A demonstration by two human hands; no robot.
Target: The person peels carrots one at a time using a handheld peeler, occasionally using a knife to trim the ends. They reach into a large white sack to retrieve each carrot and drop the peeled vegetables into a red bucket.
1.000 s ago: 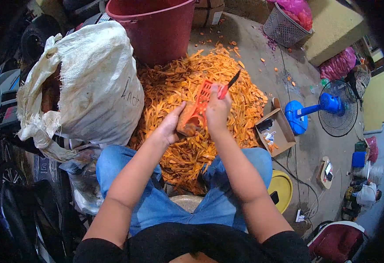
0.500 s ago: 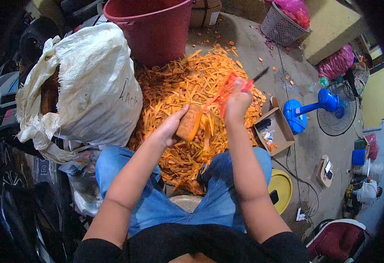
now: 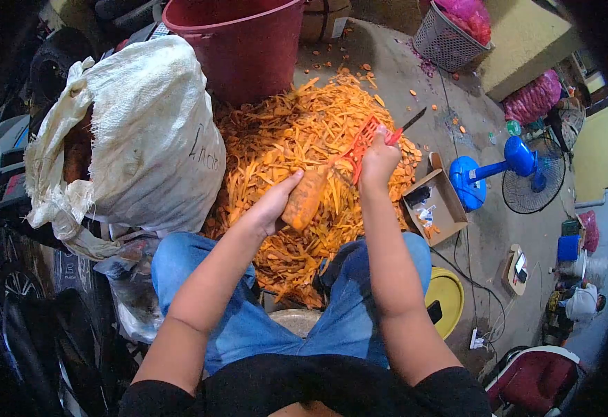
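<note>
Over the peel heap, the left hand wraps a carrot slanting lengthwise toward the peeler clenched in the right hand.

One held carrot, one peeler, one knife, one white sack (peelings past counting)

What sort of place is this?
Probably an improvised vegetable-prep spot in a workshop or storeroom: a large heap of orange peelings lies on the bare floor, beside a big red tub and a white sack.
</note>
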